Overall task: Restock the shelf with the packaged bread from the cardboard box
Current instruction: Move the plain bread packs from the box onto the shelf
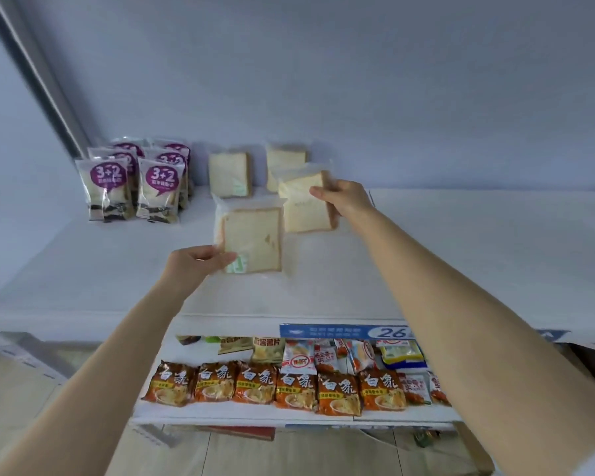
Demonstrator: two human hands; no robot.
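Packaged bread (255, 242) pinched by corner in left hand (194, 266), second pack (306, 207) gripped in right hand (344, 197); both upright at shelf (461, 255), fronting standing packs (229, 173), likely extending rows forward, faces out

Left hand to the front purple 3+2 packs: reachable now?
Path likely yes: only open shelf lies between the left hand and the purple packs. But it holds a bread packet, so no free grip.
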